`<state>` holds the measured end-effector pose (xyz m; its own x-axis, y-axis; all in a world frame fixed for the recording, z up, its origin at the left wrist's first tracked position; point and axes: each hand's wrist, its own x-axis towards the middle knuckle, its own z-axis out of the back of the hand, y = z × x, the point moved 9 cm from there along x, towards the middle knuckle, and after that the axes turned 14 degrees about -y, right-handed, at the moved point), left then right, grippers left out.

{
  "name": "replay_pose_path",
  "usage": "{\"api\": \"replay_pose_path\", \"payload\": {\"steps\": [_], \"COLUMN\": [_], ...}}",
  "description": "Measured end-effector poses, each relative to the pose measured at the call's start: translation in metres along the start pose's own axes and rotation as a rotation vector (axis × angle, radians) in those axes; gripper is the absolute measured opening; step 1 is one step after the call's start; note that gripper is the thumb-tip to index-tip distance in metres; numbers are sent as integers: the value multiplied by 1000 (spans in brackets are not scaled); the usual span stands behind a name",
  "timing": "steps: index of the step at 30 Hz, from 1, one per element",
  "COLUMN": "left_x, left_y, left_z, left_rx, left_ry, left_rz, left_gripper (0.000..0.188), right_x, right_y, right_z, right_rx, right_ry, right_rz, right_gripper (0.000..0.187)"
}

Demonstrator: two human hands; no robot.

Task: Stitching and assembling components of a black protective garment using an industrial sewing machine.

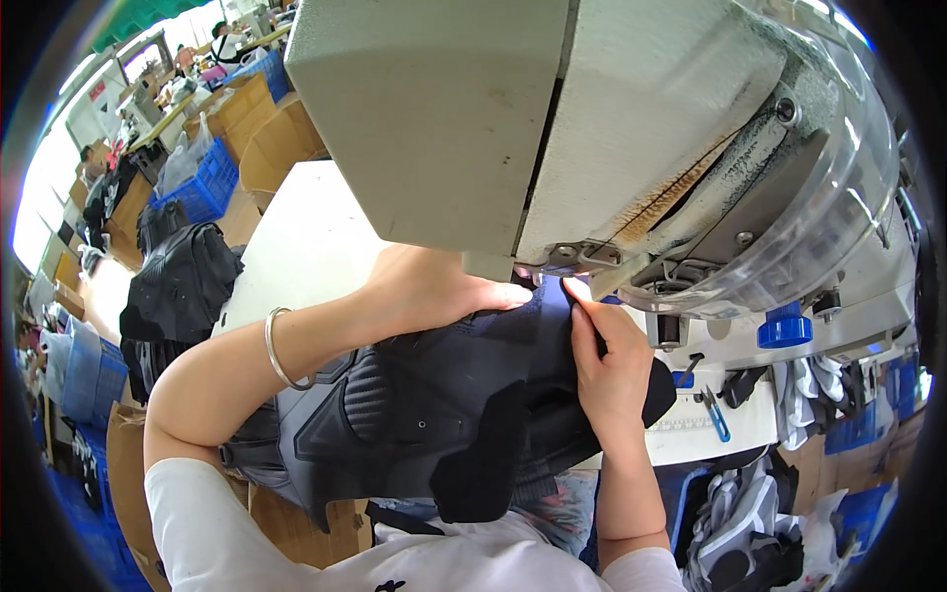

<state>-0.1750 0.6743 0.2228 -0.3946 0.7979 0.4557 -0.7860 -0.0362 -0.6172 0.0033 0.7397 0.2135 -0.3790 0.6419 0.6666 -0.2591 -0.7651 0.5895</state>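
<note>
A dark grey and black padded fabric piece with ribbed, moulded panels (434, 424) spreads from the white tabletop (301, 227) over the person's lap, its far edge beneath the bulky off-white sewing machine head (444, 118). The 2 hands flank that edge. The left hand (424, 289) lies on the fabric, thumb extended; its fingers are hidden, so I cannot tell whether it grips. The right hand (614, 355) pinches the black edge between thumb and forefinger. Small blue-handled thread snips (717, 414) lie to the right.
</note>
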Motion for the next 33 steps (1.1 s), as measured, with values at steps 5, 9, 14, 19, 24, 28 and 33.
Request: {"api": "replay_pose_path", "payload": {"steps": [5,9,14,19,24,28,33], "left_x": [-2,-4,-3,-2,-4,-5,-5], "left_y": [-6,-10,-5,-5,-3,5,5], "left_z": [3,7,6,4,3,-5,-4], "left_rx": [20,113,122,114,58,12,-181], "left_ry": [22,-41,-7,-18,10,71,-24], "left_rz": [47,8,64,70,114,150,94], "left_gripper": [53,44,58,57,56,52,50], "right_x": [1,1,1,3,7,8,9], "right_y": [6,5,2,3,6,7,-1], "right_z": [-3,-1,-1,0,2,3,0], "right_rx": [-19,7,26,43,48,89,71], "right_ry": [20,-8,-11,-18,-14,-29,-5], "right_rz": [66,57,24,37,61,58,32], "right_gripper": [21,21,21,20,19,20,22]}}
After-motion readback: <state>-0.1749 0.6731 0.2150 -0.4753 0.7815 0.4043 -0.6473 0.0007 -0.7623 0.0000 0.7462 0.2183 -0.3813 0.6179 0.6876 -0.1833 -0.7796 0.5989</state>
